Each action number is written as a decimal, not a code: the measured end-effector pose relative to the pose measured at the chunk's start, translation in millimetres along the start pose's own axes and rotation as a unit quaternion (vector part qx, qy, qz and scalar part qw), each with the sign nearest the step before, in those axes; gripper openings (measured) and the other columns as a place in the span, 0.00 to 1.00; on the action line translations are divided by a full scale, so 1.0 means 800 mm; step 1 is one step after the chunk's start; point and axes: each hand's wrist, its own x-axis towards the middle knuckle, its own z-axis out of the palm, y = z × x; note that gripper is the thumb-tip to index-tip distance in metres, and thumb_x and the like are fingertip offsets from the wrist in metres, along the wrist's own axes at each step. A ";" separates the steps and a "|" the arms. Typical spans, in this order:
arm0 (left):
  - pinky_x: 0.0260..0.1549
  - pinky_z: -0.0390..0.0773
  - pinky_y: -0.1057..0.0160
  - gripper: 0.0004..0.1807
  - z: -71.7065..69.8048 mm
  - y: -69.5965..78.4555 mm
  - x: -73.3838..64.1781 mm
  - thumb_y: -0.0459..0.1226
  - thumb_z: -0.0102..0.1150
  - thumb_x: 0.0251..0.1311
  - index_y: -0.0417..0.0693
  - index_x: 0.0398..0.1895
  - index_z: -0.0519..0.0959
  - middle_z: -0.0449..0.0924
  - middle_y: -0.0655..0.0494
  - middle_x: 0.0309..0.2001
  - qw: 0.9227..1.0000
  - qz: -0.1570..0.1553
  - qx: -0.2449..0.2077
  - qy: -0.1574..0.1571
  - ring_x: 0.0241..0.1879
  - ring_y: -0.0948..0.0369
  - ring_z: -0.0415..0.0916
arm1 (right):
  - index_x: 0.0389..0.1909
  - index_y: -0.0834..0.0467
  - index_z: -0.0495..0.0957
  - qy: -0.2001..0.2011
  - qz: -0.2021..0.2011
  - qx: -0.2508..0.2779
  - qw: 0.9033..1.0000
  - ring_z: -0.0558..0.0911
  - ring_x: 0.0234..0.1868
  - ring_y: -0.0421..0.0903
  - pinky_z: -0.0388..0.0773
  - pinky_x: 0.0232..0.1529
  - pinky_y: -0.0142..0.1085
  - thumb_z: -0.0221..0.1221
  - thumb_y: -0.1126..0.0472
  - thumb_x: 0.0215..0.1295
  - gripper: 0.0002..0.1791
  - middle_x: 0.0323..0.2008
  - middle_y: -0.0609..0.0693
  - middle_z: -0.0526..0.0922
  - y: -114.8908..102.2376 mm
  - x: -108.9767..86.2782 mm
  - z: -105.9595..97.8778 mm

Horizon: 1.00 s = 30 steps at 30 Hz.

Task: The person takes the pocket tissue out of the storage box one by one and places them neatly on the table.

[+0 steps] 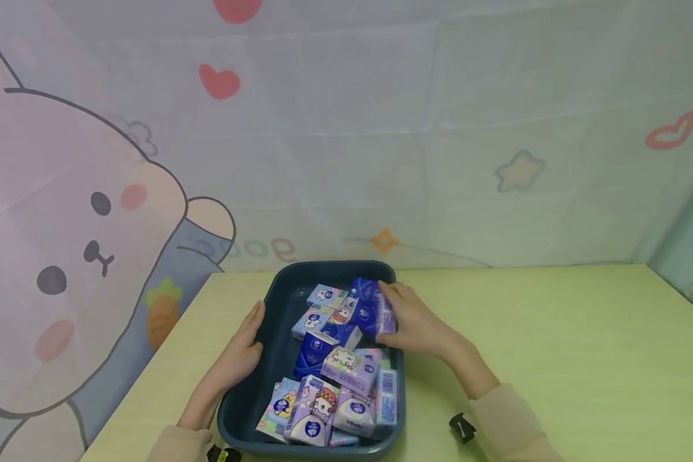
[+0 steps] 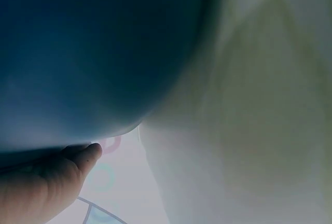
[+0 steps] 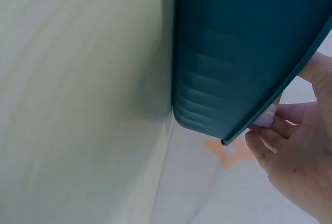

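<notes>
A dark teal plastic bin [image 1: 239,410] stands on the table with several small tissue packs in it. At its right rim, my right hand [image 1: 418,321] grips a purple tissue pack [image 1: 385,319] between thumb and fingers. The right wrist view shows part of that pack [image 3: 267,117] above the rim, with the fingers around it. My left hand [image 1: 242,353] lies against the outside of the bin's left wall, its fingers fairly straight. Blue packs [image 1: 366,295] lie near the held one. A purple pack with a cartoon [image 1: 314,410] lies at the near end.
The bin rests on a pale yellow-green table [image 1: 531,346] whose surface extends to both sides. Behind it hangs a printed cloth backdrop [image 1: 346,160] with a large cartoon bear, hearts and stars. A black strap piece [image 1: 462,428] shows beside the right sleeve.
</notes>
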 end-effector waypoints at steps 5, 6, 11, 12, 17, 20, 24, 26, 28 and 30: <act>0.71 0.36 0.37 0.38 0.000 0.000 0.001 0.21 0.32 0.60 0.33 0.75 0.39 0.30 0.38 0.77 1.000 0.000 0.000 0.000 0.76 0.40 0.28 | 0.74 0.65 0.49 0.007 0.013 0.005 1.000 0.68 0.63 0.57 0.69 0.64 0.51 0.70 0.54 0.50 0.55 0.65 0.63 0.64 0.002 0.001 -0.009; 0.71 0.36 0.37 0.38 0.000 0.000 0.001 0.21 0.32 0.60 0.33 0.75 0.39 0.30 0.38 0.77 1.000 0.000 -0.001 0.000 0.76 0.40 0.29 | 0.74 0.64 0.49 0.008 0.019 0.008 1.000 0.68 0.64 0.57 0.69 0.65 0.52 0.70 0.54 0.50 0.55 0.66 0.63 0.63 0.003 0.001 -0.012; 0.71 0.36 0.37 0.38 0.000 0.000 0.001 0.21 0.32 0.60 0.34 0.75 0.38 0.30 0.38 0.77 1.000 -0.006 -0.002 -0.002 0.76 0.40 0.29 | 0.75 0.62 0.48 0.014 0.046 0.029 0.998 0.63 0.69 0.60 0.64 0.67 0.55 0.70 0.52 0.50 0.56 0.69 0.63 0.59 0.008 -0.003 -0.027; 0.71 0.36 0.37 0.38 0.000 -0.001 0.001 0.21 0.32 0.60 0.34 0.75 0.38 0.30 0.39 0.77 1.000 -0.007 -0.002 -0.002 0.76 0.40 0.29 | 0.75 0.62 0.48 0.016 0.047 0.031 0.998 0.62 0.69 0.60 0.64 0.67 0.56 0.70 0.52 0.51 0.56 0.69 0.63 0.59 0.009 -0.004 -0.030; 0.71 0.36 0.37 0.37 0.001 -0.001 0.000 0.21 0.31 0.60 0.34 0.75 0.39 0.31 0.38 0.77 1.000 -0.008 -0.001 0.000 0.76 0.40 0.29 | 0.73 0.64 0.50 0.022 0.049 0.040 0.998 0.64 0.68 0.61 0.64 0.66 0.57 0.70 0.55 0.50 0.54 0.68 0.64 0.60 0.018 -0.007 -0.040; 0.71 0.36 0.37 0.38 0.001 0.000 0.000 0.21 0.32 0.60 0.34 0.75 0.39 0.31 0.38 0.77 1.000 -0.007 0.000 0.001 0.76 0.40 0.29 | 0.73 0.65 0.50 0.018 0.054 0.046 0.997 0.63 0.68 0.61 0.64 0.66 0.58 0.70 0.56 0.49 0.54 0.69 0.65 0.60 0.023 -0.009 -0.045; 0.71 0.36 0.37 0.37 0.000 0.001 -0.001 0.21 0.32 0.60 0.33 0.75 0.39 0.31 0.38 0.77 1.000 -0.006 0.001 -0.001 0.76 0.40 0.29 | 0.73 0.65 0.50 0.007 0.060 0.048 0.997 0.59 0.70 0.63 0.62 0.66 0.61 0.69 0.56 0.49 0.54 0.70 0.65 0.58 0.026 -0.013 -0.048; 0.71 0.36 0.37 0.37 0.000 0.001 -0.001 0.21 0.32 0.60 0.33 0.75 0.39 0.31 0.38 0.77 1.000 -0.006 0.000 -0.001 0.76 0.40 0.29 | 0.73 0.66 0.51 0.004 0.060 0.045 0.997 0.58 0.70 0.63 0.61 0.66 0.61 0.69 0.57 0.49 0.53 0.70 0.66 0.58 0.027 -0.014 -0.049; 0.71 0.36 0.37 0.37 -0.001 0.001 -0.001 0.21 0.32 0.60 0.33 0.75 0.39 0.31 0.38 0.77 1.000 -0.007 0.000 -0.002 0.76 0.40 0.29 | 0.72 0.67 0.52 0.003 0.058 0.041 0.997 0.59 0.68 0.63 0.62 0.65 0.62 0.69 0.57 0.49 0.52 0.68 0.66 0.60 0.029 -0.014 -0.048; 0.71 0.36 0.37 0.37 -0.001 0.001 -0.001 0.21 0.32 0.60 0.34 0.75 0.39 0.31 0.38 0.77 1.000 -0.007 0.001 -0.003 0.76 0.40 0.29 | 0.71 0.68 0.54 0.004 0.052 0.038 0.998 0.61 0.66 0.62 0.64 0.64 0.61 0.69 0.57 0.48 0.51 0.65 0.65 0.63 0.031 -0.014 -0.047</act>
